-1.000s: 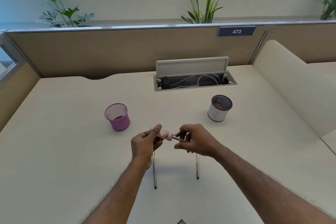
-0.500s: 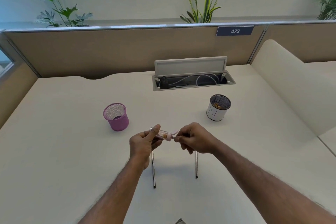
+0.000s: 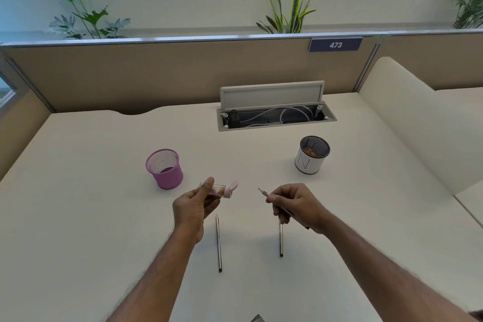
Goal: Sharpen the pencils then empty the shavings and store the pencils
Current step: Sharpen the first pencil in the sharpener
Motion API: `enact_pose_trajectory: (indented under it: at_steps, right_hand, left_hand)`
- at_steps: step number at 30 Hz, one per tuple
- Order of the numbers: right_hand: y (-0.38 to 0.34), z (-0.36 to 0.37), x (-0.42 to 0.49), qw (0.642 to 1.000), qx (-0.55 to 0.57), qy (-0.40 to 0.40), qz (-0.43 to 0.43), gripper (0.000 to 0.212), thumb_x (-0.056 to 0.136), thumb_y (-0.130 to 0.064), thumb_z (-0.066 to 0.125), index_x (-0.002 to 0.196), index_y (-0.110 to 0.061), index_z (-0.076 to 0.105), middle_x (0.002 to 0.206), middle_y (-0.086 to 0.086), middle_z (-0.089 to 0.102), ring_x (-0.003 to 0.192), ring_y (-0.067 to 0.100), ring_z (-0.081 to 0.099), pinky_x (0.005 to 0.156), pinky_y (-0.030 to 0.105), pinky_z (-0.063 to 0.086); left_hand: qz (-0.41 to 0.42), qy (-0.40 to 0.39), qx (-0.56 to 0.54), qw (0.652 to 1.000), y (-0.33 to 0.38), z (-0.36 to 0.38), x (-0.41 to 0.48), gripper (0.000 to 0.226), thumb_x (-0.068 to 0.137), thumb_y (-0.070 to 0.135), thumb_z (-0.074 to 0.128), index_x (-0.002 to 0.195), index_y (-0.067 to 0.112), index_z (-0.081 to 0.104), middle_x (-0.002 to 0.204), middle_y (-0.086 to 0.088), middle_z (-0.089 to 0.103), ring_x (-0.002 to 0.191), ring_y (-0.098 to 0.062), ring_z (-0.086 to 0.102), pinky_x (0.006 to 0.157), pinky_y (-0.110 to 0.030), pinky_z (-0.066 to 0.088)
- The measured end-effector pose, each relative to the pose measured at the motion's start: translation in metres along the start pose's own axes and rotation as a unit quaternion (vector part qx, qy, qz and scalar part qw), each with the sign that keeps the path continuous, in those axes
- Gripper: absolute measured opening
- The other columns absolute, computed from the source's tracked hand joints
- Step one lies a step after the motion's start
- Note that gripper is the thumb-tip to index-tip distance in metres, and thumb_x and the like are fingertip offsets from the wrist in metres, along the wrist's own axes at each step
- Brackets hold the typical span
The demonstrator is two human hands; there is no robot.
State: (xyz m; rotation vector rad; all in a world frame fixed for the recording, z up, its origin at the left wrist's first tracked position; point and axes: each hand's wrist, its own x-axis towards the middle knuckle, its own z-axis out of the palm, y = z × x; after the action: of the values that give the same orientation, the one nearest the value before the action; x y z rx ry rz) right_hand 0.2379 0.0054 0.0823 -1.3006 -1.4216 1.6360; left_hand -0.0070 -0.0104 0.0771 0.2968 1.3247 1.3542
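withdrawn since last frame: thin dark pencil (image 3: 263, 192), pinched in right grip (image 3: 295, 206), now apart from clear pink-capped tube sharpener (image 3: 218, 189) held in left grip (image 3: 193, 206), above desk (image 3: 104, 217). judged: inspect point; keep sharpener level, shavings inside.

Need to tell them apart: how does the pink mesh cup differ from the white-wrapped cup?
The pink mesh cup is bare mesh, flaring toward its rim; the white-wrapped cup is dark mesh under a white sleeve marked N. The pink mesh cup stands left, the white-wrapped cup right. Brownish bits show in the white-wrapped cup only. Both stand upright, open-topped.
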Motion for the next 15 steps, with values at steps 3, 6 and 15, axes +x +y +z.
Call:
enact_pose_trajectory:
  at_steps: [3, 6, 15]
  right_hand:
    - [0.002, 0.004, -0.004, 0.998, 0.041, 0.026, -0.032, 0.009, 0.091, -0.004, 0.065, 0.086, 0.003, 0.063, 0.064, 0.013, 0.062, 0.046, 0.021, 0.055, 0.049, 0.029, 0.044]
    - [0.004, 0.007, -0.007, 0.996, 0.063, 0.033, -0.056, 0.011, 0.084, -0.008, 0.071, 0.083, 0.000, 0.063, 0.065, 0.013, 0.063, 0.046, 0.022, 0.056, 0.050, 0.029, 0.046]
    - [0.001, 0.014, -0.008, 0.996, 0.029, 0.056, -0.065, 0.006, 0.089, -0.004, 0.067, 0.085, 0.000, 0.066, 0.061, 0.013, 0.064, 0.043, 0.022, 0.055, 0.044, 0.026, 0.041]
  left_hand:
    - [-0.024, 0.010, -0.031, 0.999, -0.004, 0.001, -0.001, 0.024, 0.079, 0.022, 0.078, 0.082, 0.001, 0.067, 0.066, -0.007, 0.072, 0.065, -0.018, 0.068, 0.059, -0.022, 0.059]
    - [-0.036, 0.014, -0.045, 0.998, -0.007, 0.002, -0.002, 0.024, 0.079, 0.023, 0.078, 0.080, 0.002, 0.066, 0.065, -0.007, 0.070, 0.065, -0.018, 0.066, 0.057, -0.022, 0.058]
    - [-0.056, 0.005, -0.055, 0.997, -0.009, 0.007, -0.008, 0.025, 0.079, 0.025, 0.078, 0.082, 0.003, 0.066, 0.074, -0.011, 0.068, 0.060, -0.016, 0.067, 0.053, -0.021, 0.056]
